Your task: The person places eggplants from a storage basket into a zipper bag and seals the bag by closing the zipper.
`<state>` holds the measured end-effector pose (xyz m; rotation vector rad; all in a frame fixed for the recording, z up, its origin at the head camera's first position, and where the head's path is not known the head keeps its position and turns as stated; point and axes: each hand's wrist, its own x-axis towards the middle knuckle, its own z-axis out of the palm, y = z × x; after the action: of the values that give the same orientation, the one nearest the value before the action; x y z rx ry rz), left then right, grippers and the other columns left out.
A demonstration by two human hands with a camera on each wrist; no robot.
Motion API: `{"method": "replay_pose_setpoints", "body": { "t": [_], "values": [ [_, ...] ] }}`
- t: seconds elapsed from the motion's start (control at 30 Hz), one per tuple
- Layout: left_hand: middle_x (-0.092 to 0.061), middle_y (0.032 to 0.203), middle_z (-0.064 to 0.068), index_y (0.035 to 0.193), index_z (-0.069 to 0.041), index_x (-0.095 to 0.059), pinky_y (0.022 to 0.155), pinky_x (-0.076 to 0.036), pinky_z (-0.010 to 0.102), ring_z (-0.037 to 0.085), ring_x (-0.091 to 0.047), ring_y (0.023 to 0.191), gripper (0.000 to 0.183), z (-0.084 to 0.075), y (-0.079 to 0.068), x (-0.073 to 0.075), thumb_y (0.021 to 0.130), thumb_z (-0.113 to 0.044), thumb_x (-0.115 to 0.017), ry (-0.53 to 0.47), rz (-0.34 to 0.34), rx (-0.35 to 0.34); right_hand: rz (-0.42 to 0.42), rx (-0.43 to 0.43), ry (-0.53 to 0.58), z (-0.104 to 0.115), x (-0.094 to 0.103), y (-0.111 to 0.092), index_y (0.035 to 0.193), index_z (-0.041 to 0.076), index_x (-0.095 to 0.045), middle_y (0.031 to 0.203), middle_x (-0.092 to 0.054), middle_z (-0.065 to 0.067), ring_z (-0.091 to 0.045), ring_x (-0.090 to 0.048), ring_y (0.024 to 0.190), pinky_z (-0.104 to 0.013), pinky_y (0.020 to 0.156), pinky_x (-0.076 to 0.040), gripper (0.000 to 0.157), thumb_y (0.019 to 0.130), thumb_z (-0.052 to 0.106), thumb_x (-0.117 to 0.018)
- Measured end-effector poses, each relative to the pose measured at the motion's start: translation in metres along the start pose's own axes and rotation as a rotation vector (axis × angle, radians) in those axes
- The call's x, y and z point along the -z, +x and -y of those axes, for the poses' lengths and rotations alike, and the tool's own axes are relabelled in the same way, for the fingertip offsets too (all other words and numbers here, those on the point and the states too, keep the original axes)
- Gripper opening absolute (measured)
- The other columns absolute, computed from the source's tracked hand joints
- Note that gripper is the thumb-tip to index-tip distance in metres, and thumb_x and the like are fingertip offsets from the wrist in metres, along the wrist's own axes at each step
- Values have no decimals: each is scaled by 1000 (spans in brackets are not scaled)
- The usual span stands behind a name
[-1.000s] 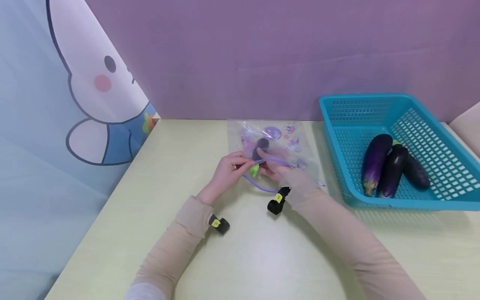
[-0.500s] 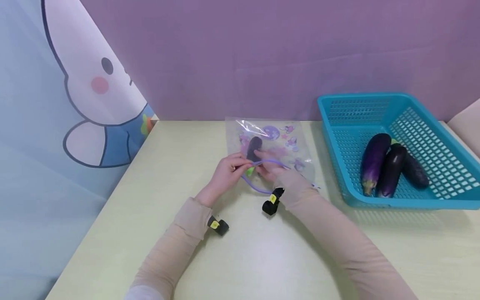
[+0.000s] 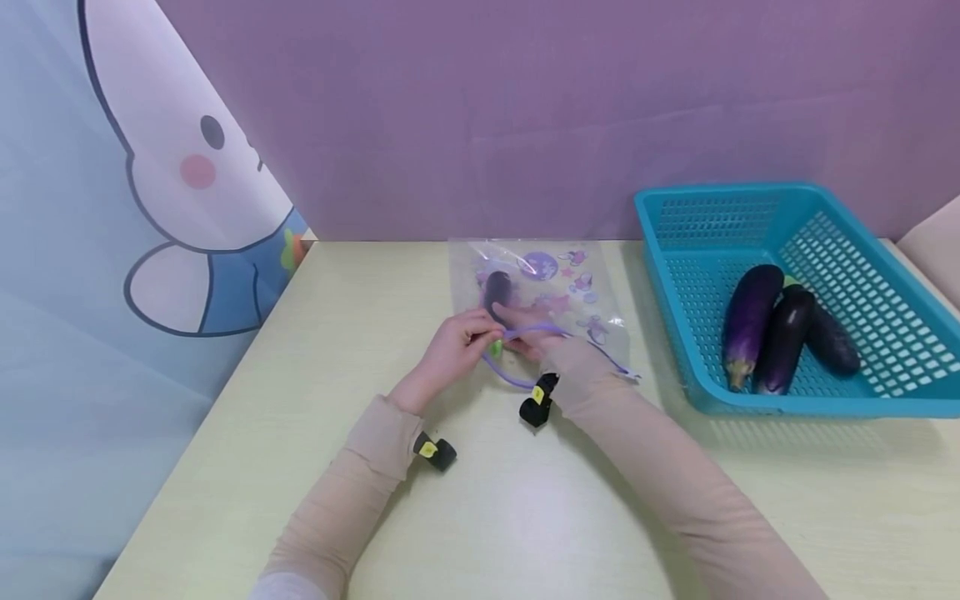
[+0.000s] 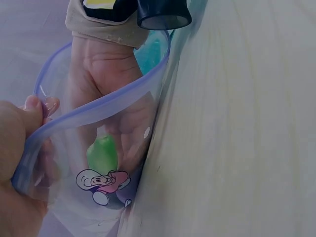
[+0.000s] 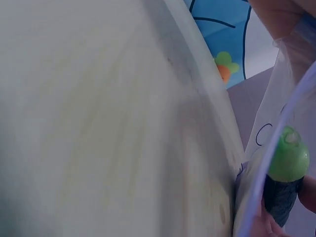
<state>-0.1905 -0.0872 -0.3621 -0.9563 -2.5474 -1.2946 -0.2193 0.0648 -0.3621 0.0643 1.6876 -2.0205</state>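
Note:
A clear zip bag [image 3: 603, 312] with cartoon prints and a purple zip rim lies on the table at the back middle. My left hand [image 3: 453, 343] pinches the near left part of its rim, which bows apart in the left wrist view. My right hand [image 3: 527, 327] reaches through the mouth into the bag. Inside, it holds a small dark eggplant [image 3: 497, 290] with a bright green cap [image 5: 290, 155], thumb on one side and fingers on the other in the right wrist view. The eggplant's dark end points away from me, its cap toward the mouth.
A blue perforated basket [image 3: 810, 407] stands to the right of the bag, with 3 dark purple eggplants [image 3: 783, 342] lying in it. Behind the table [image 3: 525, 508] hangs a purple cloth [image 3: 480, 117]; a blue cartoon cloth [image 3: 60, 292] covers the left side.
My right hand has moved left inside the bag, carrying the eggplant toward the bag's left side. My left hand keeps its pinch on the rim, almost still.

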Motion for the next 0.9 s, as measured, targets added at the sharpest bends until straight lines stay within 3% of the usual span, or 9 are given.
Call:
{"method": "replay_pose_setpoints", "body": {
  "t": [0.23, 0.5, 0.53, 0.6, 0.67, 0.77, 0.8, 0.87, 0.9],
  "values": [
    [-67, 88, 13, 92, 4, -71, 69, -49, 24, 20, -57, 77, 12, -2, 0, 1, 88, 0, -61, 19, 29, -10, -62, -97, -89, -3, -1, 11, 82, 7, -60, 60, -56, 4, -4, -44, 47, -14, 47, -36, 34, 100, 32, -46],
    [-69, 96, 16, 93, 4, -71, 80, -52, 32, 27, -63, 90, 12, -1, 0, 0, 87, -1, -62, 22, 59, -28, -34, -13, 5, -9, -4, 8, 94, 1, -67, 79, -65, -3, -11, -59, 74, -18, 71, -48, 20, 96, 17, -56],
    [-69, 97, 16, 93, 4, -71, 81, -52, 33, 28, -63, 90, 12, 0, 0, 0, 87, -1, -62, 21, 62, -28, -20, 25, -54, -11, -3, 7, 95, 2, -69, 84, -67, -5, -13, -60, 78, -20, 75, -49, 19, 95, 17, -57],
    [-69, 99, 17, 94, 4, -71, 83, -52, 34, 29, -63, 93, 13, 1, 1, 0, 87, -2, -62, 18, 67, -21, 36, 182, -286, -54, 29, 70, 100, 10, -70, 87, -68, 1, -8, -60, 81, -18, 75, -48, 25, 92, 31, -61],
    [-69, 101, 18, 95, 4, -71, 82, -52, 34, 29, -64, 93, 13, 1, 1, 0, 87, -1, -62, 18, 70, -18, 18, 220, -568, -78, 49, 114, 102, 13, -71, 94, -70, -1, -13, -62, 87, -24, 80, -50, 29, 92, 38, -58],
    [-68, 103, 19, 95, 5, -71, 85, -52, 34, 30, -64, 96, 13, 2, 1, 0, 87, -1, -62, 7, 73, -9, 78, 549, -971, -117, 85, 181, 96, 22, -70, 89, -68, 7, -7, -59, 78, -19, 70, -48, 37, 91, 54, -52],
    [-68, 103, 19, 95, 5, -71, 85, -52, 33, 30, -64, 97, 13, 3, 1, 1, 87, -1, -62, 3, 75, -6, 71, 505, -1026, -105, 76, 164, 103, 17, -69, 95, -70, 0, -15, -61, 81, -26, 73, -50, 35, 93, 47, -54],
    [-69, 102, 19, 95, 5, -71, 84, -52, 32, 30, -64, 96, 13, 4, 1, 1, 87, -1, -62, -4, 81, -1, 127, 662, -1063, -90, 68, 139, 99, 21, -69, 92, -69, 6, -9, -58, 76, -20, 68, -46, 32, 91, 49, -56],
    [-69, 100, 18, 95, 5, -71, 83, -52, 31, 29, -64, 95, 13, 5, 0, 1, 87, -1, -62, -6, 83, 0, 127, 678, -1044, -80, 60, 121, 99, 21, -69, 91, -69, 6, -8, -56, 75, -19, 67, -45, 30, 91, 48, -57]
  ]
}}
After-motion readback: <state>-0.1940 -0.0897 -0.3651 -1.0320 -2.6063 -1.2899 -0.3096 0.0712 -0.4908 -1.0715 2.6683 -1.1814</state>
